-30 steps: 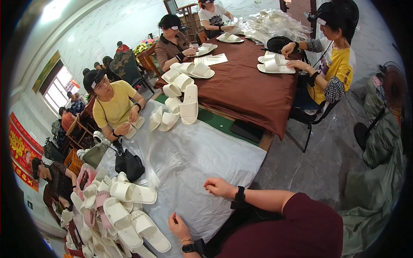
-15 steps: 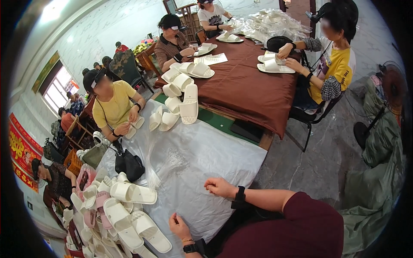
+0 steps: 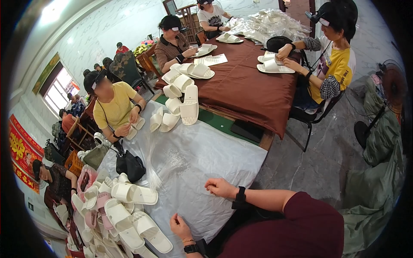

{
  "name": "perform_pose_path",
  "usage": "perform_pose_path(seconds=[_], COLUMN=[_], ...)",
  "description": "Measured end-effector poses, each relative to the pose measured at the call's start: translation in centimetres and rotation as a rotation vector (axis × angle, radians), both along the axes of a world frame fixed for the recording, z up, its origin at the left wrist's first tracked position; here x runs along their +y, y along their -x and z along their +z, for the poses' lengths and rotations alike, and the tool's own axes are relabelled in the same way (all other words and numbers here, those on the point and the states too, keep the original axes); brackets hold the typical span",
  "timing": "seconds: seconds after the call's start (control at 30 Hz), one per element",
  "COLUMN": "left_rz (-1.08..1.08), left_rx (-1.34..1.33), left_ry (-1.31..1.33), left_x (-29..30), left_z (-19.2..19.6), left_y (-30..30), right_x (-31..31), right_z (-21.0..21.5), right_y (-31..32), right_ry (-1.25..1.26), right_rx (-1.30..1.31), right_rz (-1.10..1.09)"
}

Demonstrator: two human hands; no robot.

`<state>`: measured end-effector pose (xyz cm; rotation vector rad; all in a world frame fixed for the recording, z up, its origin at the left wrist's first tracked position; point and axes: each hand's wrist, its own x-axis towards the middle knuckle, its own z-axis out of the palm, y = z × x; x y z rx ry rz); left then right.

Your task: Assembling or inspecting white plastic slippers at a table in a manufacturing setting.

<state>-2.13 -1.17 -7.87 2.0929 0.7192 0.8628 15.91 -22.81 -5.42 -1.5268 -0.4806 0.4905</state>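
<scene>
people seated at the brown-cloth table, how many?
3: person in brown striped shirt, left side; person in white shirt, far end; person in yellow shirt with checked sleeves, right side. More may sit hidden past the far end.

Wearer in dark maroon short-sleeved top (image 3: 301, 228), forearms bare. Right hand (image 3: 220, 188): black band with square watch body at wrist (image 3: 239, 198). Left hand (image 3: 180, 226): thin beaded bracelet (image 3: 187, 240), black watch (image 3: 192, 248) below it.

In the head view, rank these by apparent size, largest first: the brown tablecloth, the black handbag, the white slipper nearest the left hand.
1. brown tablecloth
2. black handbag
3. white slipper, though it lies nearer the camera than the handbag, so that order is unsure.
</scene>
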Motion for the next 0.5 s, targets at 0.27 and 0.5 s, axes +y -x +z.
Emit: perform_pose_path(seconds=[0.27, 0.5], left_rz=[0.003, -0.003], left_rx=[-0.009, 0.006], left_ry=[-0.004, 0.008], left_x=[0.13, -0.24], left_z=[-0.33, 0.4], left_y=[0.16, 0.07], right_x=[0.09, 0.19], right_z=[-0.12, -0.3], right_y=[0.07, -0.02], right_ry=[0.001, -0.002], right_rx=[-0.011, -0.025], right_rz=[-0.009, -0.008])
